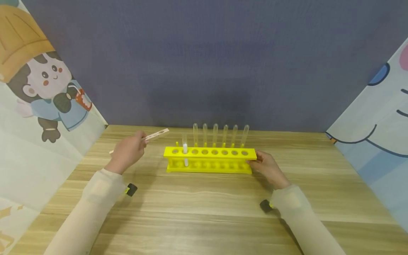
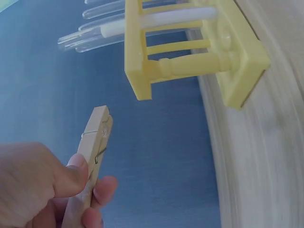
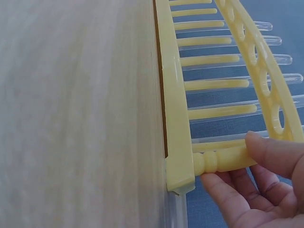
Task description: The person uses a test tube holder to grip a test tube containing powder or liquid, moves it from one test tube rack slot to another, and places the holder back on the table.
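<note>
My left hand (image 1: 127, 151) grips a wooden test tube holder (image 1: 157, 134), a long clothespin-like clamp with a wire spring (image 2: 97, 154). Its tip points toward the left end of a yellow test tube rack (image 1: 210, 153), apart from it. At the rack's other end, my right hand (image 1: 268, 169) holds the end post (image 3: 228, 160) between thumb and fingers. One test tube with white contents (image 1: 185, 148) stands upright in a hole near the rack's left end. Behind, several clear test tubes (image 1: 215, 131) sit upside down over the pegs.
The rack stands on a wood-grain table (image 1: 204, 209) in front of a dark blue-grey panel (image 1: 210, 63). Cartoon-printed panels (image 1: 47, 81) flank the table on both sides. Small black devices (image 1: 131, 189) sit at both wrists.
</note>
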`<state>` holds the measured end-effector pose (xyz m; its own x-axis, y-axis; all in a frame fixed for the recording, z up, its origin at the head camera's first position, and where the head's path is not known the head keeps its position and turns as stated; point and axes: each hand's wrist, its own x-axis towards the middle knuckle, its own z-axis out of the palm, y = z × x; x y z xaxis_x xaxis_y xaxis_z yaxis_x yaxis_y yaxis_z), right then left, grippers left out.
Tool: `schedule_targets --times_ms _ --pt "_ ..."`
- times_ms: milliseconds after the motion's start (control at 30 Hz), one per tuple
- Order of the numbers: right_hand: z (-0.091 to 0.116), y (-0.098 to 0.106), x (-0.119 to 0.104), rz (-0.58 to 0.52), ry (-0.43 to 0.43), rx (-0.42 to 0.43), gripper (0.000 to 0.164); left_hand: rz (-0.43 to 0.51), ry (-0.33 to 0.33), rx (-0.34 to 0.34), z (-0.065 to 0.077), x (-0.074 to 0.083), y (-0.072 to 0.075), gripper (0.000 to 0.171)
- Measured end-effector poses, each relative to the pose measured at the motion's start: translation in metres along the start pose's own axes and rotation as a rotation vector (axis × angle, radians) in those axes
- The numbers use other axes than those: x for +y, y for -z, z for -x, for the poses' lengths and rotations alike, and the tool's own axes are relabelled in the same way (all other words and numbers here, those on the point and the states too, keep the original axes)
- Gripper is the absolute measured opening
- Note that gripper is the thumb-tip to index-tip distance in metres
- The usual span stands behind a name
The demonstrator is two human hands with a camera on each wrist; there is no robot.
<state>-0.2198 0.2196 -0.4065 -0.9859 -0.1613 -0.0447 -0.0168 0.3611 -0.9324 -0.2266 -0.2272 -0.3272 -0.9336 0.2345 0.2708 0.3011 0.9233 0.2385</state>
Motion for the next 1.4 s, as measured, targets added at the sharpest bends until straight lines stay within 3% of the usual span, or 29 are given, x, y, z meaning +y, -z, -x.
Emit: schedule_targets --times_ms 600,1133,1400 --pt "0.0 0.0 0.0 -0.028 0.039 0.009 0.041 -0.008 -0.12 0.188 -0.003 0.019 0.008 0.01" --pt "-0.002 0.001 0.0 -0.02 0.013 -0.009 0.044 -0.016 -0.153 0.263 -0.006 0.034 0.013 0.008" --pt "-0.001 0.0 -0.002 0.015 0.006 0.005 0.04 0.015 -0.18 0.255 -0.007 0.042 0.014 0.004"
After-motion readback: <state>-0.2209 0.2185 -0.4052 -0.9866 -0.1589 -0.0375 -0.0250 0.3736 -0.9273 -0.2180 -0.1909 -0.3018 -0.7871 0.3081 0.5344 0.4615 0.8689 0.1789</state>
